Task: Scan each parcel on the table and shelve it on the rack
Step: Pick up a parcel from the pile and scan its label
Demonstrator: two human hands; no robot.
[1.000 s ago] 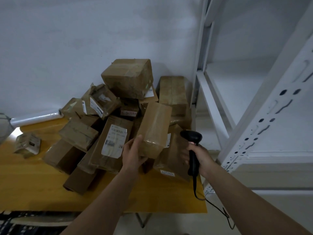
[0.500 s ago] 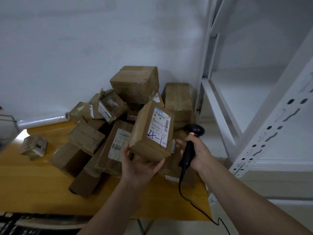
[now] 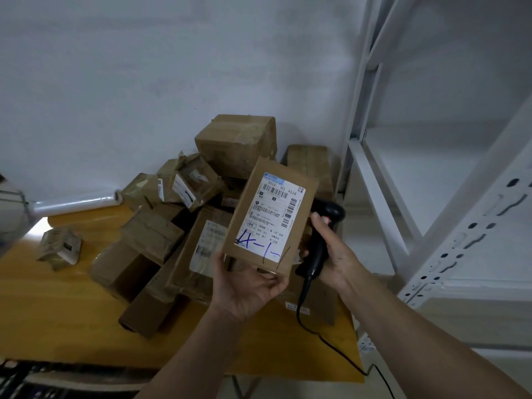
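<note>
My left hand (image 3: 247, 286) holds a brown cardboard parcel (image 3: 247, 205) from below, lifted above the pile. Its white shipping label with barcodes and blue handwriting faces me. My right hand (image 3: 335, 254) grips a black corded barcode scanner (image 3: 319, 243) just right of the parcel, its head partly hidden behind the parcel's edge. A heap of brown parcels (image 3: 184, 226) lies on the yellow table (image 3: 57, 321). The white metal rack (image 3: 449, 214) stands to the right, and the shelf in view holds nothing.
A small wrapped packet (image 3: 60, 249) lies apart at the table's left. A roll of clear film (image 3: 74, 201) rests along the wall at the back. The scanner cable (image 3: 345, 358) trails off the table's right front corner. A dark object sits below the table's front edge.
My left hand lifted the parcel off the pile and turned it until the label faces me. My right hand brought the scanner up beside it.
</note>
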